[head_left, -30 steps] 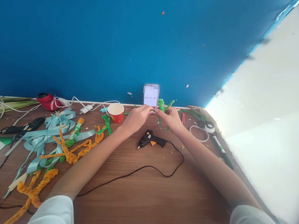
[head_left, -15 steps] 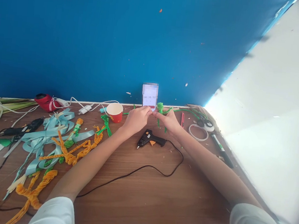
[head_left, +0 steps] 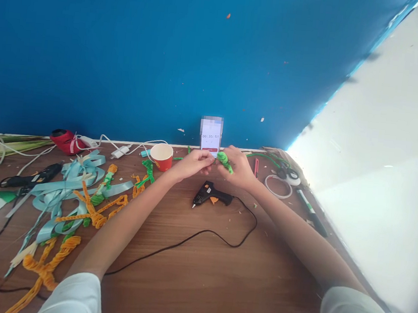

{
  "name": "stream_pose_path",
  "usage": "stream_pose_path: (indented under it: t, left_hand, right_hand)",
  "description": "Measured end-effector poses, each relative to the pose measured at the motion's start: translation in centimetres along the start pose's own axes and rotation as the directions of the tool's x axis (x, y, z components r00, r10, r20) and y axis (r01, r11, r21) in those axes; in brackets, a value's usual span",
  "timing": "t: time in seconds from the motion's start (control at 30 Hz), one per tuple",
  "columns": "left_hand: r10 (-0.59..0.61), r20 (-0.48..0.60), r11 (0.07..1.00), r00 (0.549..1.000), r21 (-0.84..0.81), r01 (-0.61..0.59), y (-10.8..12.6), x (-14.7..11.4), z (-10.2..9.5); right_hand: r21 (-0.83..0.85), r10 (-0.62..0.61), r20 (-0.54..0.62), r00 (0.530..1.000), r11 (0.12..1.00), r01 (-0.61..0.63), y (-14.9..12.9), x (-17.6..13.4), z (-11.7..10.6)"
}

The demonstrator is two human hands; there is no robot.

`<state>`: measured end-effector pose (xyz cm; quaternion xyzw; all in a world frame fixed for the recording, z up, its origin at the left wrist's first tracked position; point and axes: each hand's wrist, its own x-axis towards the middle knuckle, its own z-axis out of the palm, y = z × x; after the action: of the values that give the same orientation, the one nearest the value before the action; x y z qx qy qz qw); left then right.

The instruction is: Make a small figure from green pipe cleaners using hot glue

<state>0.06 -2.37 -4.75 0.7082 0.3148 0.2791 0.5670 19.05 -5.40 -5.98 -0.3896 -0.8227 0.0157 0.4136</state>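
Near the desk's far edge, just before the propped phone (head_left: 210, 136), my left hand (head_left: 192, 163) and right hand (head_left: 238, 167) meet, fingers pinched shut on a green pipe-cleaner piece (head_left: 225, 160) held above the wood. Fuzzy, wiry, coiled into a knot with short stubs. Risk, as I judge it: the springy wire could slip the pinch and unwind. Black glue gun (head_left: 212, 194) lies just below; a snagged cord (head_left: 200, 235) could drag it. Red paper cup (head_left: 161, 156) stands left.
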Motion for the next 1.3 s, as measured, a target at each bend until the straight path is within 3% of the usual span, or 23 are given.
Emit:
stream_pose_path:
  t: [0.1,0.2,0.3,0.43,0.53,0.67,0.77,0.83,0.93,1.07,1.17,1.3]
  left_hand:
    - [0.181,-0.055,0.963,0.982,0.214,-0.165,0.3,-0.1,0.1]
    - [0.284,-0.069,0.867,0.956,0.445,-0.225,0.7,-0.4,0.1]
    - [0.344,-0.085,0.735,0.935,0.644,-0.212,1.0,-0.6,0.2]
    - [0.353,-0.134,0.671,0.926,0.726,-0.151,1.1,-0.6,0.9]
    - [0.279,-0.181,0.775,0.943,0.623,-0.11,0.9,-0.4,1.3]
    - [-0.047,-0.157,0.976,0.986,0.204,0.079,0.4,0.0,0.9]
    - [-0.261,-0.023,0.963,0.965,-0.07,0.259,0.0,0.1,-0.1]
    - [-0.28,0.063,0.945,0.958,-0.159,0.286,-0.2,0.1,-0.7]
    - [-0.165,0.101,0.98,0.981,-0.097,0.175,-0.3,0.2,-1.0]
    - [0.121,-0.036,0.988,0.992,0.105,-0.117,-0.3,0.2,-0.8]
    - [0.319,-0.072,0.883,0.945,0.384,-0.269,0.0,0.1,-0.6]
    - [0.479,-0.042,0.651,0.877,0.687,-0.323,0.2,-0.3,-0.5]
  right_hand:
    - [0.264,0.198,-0.01,0.98,0.946,-0.189,0.1,0.0,0.2]
    - [0.448,0.337,0.042,0.941,0.835,-0.319,0.2,-0.1,0.5]
    - [0.46,0.346,0.044,0.937,0.826,-0.326,0.1,-0.2,0.7]
    - [0.31,0.222,-0.052,0.974,0.931,-0.195,0.1,-0.2,0.8]
    - [0.181,0.087,-0.068,0.994,0.981,-0.073,0.2,-0.2,0.8]
    - [0.015,-0.154,-0.019,0.988,0.988,0.154,0.3,-0.4,0.7]
    - [-0.097,-0.285,0.086,0.955,0.951,0.293,0.1,-0.5,0.5]
    - [-0.1,-0.308,0.121,0.944,0.942,0.32,-0.1,-0.4,0.3]
    - [0.008,-0.253,0.059,0.966,0.967,0.253,-0.1,-0.1,0.0]
    - [0.12,-0.067,-0.014,0.998,0.99,0.069,-0.1,0.2,-0.4]
    - [0.186,0.069,-0.036,0.997,0.981,-0.061,0.0,0.1,-0.4]
    - [0.311,0.207,-0.016,0.978,0.931,-0.192,-0.1,0.0,-0.2]
